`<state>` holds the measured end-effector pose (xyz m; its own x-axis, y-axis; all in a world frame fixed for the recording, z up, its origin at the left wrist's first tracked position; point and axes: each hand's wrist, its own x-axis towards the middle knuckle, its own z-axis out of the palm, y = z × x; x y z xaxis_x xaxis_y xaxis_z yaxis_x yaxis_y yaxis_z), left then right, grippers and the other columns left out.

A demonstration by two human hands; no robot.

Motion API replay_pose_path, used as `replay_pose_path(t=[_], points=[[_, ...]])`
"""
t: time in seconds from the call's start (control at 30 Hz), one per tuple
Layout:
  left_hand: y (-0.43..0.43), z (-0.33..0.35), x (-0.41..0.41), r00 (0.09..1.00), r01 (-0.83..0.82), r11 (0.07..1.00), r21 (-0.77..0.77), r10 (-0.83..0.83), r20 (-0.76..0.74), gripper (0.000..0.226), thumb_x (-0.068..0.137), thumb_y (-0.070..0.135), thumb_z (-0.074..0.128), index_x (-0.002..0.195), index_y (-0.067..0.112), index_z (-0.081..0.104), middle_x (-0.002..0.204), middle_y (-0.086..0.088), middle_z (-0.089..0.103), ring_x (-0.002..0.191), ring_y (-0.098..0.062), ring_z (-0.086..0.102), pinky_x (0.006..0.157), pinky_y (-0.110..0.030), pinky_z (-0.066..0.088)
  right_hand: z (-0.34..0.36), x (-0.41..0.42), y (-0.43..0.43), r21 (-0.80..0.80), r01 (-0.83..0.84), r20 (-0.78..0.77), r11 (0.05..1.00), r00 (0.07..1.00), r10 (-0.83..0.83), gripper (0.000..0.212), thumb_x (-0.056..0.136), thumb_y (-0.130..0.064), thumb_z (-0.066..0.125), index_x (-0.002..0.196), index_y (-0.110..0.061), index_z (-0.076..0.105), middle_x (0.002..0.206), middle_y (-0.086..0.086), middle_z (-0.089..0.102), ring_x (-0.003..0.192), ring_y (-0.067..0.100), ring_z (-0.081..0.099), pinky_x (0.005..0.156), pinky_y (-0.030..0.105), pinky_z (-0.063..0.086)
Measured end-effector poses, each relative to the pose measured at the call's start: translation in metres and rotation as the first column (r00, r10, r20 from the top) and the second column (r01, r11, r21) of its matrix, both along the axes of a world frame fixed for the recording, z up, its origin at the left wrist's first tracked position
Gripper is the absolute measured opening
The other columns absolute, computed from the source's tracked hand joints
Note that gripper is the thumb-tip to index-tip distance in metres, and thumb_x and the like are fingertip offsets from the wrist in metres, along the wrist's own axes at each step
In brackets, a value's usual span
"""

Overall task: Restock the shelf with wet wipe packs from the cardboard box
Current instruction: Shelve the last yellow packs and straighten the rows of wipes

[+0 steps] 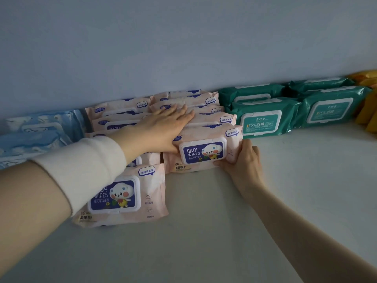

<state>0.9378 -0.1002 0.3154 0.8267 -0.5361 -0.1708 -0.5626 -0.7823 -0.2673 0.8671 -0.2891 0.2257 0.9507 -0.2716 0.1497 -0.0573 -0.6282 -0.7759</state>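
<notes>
On the shelf (285, 180), right hand (244, 160) gripping right edge of front pink pack (204, 152), left hand (161, 129) flat across its top.

On the shelf (285, 201), two rows of baby wipes packs (122, 107) ran back to the wall (183, 48); the left front pack (122, 197) lay nearer than the right front pack (204, 152). Alcohol wipes packs (263, 119) stood right of them, other packs (36, 135) left.

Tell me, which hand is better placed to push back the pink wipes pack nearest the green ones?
Right. The right hand holds the pink pack by its right end; the left hand lies flat on the pink packs behind.
</notes>
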Motion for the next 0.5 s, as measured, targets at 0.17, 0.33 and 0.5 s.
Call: replay_pose_path(t=[0.17,0.33,0.5], points=[[-0.003,0.002,-0.005,0.999,-0.042,0.999,0.027,0.043,-0.018,0.112,0.076,0.059,0.062,0.149,0.018,-0.011,0.158,-0.01,-0.012,0.147,-0.026,-0.005,0.119,-0.043,0.001,-0.001,0.002,-0.003,-0.061,0.0,-0.093,0.998,0.996,-0.005,0.056,0.071,-0.031,0.078,0.105,-0.004,0.043,0.109,0.013,0.054,0.111,0.029,0.038,0.073,0.03,0.028],[0.007,0.025,-0.018,0.993,-0.112,0.982,0.151,0.104,0.061,0.112,0.076,0.057,0.063,0.149,0.013,-0.01,0.159,-0.011,-0.005,0.147,-0.027,-0.002,0.118,-0.046,0.001,0.016,-0.005,-0.006,-0.249,-0.093,-0.223,0.964,0.974,0.036,0.067,0.077,-0.034,0.073,0.124,-0.002,0.038,0.127,0.014,0.047,0.121,0.03,0.035,0.097,0.032,0.029],[0.036,0.056,-0.042,0.987,-0.143,0.943,0.3,0.114,0.111,0.1,0.08,0.054,0.06,0.15,0.016,0.0,0.159,-0.006,0.004,0.147,-0.025,0.004,0.117,-0.049,0.004,0.046,-0.019,-0.019,-0.556,-0.094,-0.247,0.826,0.967,-0.056,0.088,0.077,-0.038,0.072,0.142,-0.006,0.022,0.139,0.017,0.037,0.128,0.033,0.032,0.106,0.038,0.029]])
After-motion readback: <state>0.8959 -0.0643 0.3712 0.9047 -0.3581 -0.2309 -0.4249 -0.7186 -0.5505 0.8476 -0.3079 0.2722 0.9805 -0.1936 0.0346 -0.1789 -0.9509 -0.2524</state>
